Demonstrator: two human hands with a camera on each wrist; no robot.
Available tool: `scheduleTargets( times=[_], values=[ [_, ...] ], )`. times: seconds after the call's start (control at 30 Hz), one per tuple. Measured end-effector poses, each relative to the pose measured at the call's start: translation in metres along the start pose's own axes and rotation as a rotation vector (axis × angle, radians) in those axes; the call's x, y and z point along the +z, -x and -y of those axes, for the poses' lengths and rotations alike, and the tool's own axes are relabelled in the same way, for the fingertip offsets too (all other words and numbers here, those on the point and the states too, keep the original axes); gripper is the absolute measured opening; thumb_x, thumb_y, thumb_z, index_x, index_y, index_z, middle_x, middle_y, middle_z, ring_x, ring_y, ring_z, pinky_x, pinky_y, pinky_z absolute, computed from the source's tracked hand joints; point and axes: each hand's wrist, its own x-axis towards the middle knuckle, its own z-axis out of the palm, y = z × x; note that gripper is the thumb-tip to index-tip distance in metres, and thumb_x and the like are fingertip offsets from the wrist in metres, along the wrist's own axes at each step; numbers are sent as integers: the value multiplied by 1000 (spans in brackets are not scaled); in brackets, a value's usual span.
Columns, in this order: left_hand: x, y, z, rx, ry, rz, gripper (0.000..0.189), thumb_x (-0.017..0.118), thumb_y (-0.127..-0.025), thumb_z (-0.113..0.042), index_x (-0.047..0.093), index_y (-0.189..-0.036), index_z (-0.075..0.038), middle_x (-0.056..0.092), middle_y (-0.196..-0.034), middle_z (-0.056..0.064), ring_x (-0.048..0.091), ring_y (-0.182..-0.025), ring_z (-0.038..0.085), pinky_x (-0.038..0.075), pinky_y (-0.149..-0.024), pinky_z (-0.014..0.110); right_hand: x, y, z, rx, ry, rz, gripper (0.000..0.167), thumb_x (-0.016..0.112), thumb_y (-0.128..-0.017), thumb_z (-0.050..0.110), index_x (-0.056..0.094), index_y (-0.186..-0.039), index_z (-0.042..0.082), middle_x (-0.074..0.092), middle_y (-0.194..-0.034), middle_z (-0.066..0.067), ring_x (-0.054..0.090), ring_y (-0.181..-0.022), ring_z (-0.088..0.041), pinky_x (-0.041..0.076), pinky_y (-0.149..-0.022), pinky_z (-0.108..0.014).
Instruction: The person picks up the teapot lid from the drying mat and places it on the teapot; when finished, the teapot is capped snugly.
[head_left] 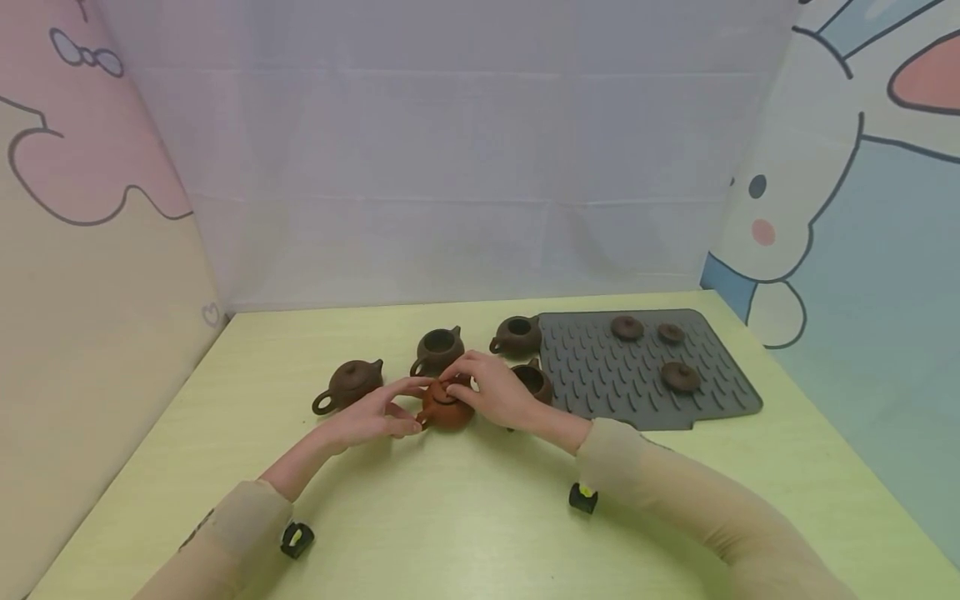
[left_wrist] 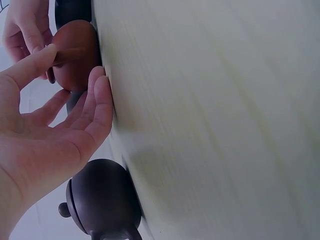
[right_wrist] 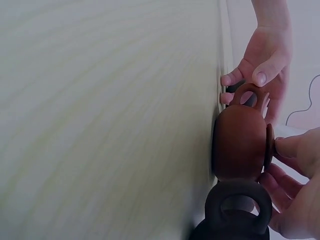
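Note:
A reddish-brown teapot (head_left: 448, 414) stands on the table between both hands. My right hand (head_left: 495, 393) reaches over its top and pinches the teapot lid (right_wrist: 270, 145), which sits at the mouth; the knob is hidden by the fingers. On the handle side, my left hand (head_left: 375, 415) has its thumb right at the handle (right_wrist: 250, 95), the other fingers loosely spread beside the body. A dark lidded teapot (head_left: 354, 382) stands left of that hand. Close to the right hand are a dark lidless teapot (head_left: 534, 382) and another lidless teapot (head_left: 438, 350) behind.
A third lidless teapot (head_left: 517, 335) stands farther back, beside a grey ridged mat (head_left: 600, 375). Three dark lids lie on the mat: one at the back (head_left: 627, 327), a smaller lid (head_left: 671, 333) and a nearer lid (head_left: 681, 377). A white backdrop (head_left: 450, 167) rises behind the table.

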Motion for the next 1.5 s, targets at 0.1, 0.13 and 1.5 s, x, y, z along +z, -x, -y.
scheduleTargets(
  times=[0.1, 0.13, 1.5],
  values=[
    [0, -1, 1, 3, -4, 3, 67, 68, -93, -22, 36, -152, -22, 44, -149, 20, 69, -101, 19, 51, -87, 33, 1, 0, 0, 14, 11, 10, 18, 65, -96, 19, 72, -112, 17, 69, -112, -1, 61, -99, -17, 49, -81, -30],
    [0, -1, 2, 3, -5, 2, 67, 68, -93, -22, 36, -152, -23, 44, -149, 20, 69, -101, 19, 51, -87, 33, 1, 0, 0, 15, 14, 12, 18, 65, -96, 19, 72, -112, 17, 69, -112, -1, 61, -100, -17, 49, -81, -31],
    [-1, 0, 1, -14, 8, 17, 68, 67, -94, -22, 33, -153, -21, 41, -151, 21, 69, -102, 21, 50, -86, 33, 7, 3, -1, 8, 103, -75, 17, 68, -94, 22, 74, -109, 21, 73, -109, 4, 58, -101, -19, 45, -92, -41]
  ],
)
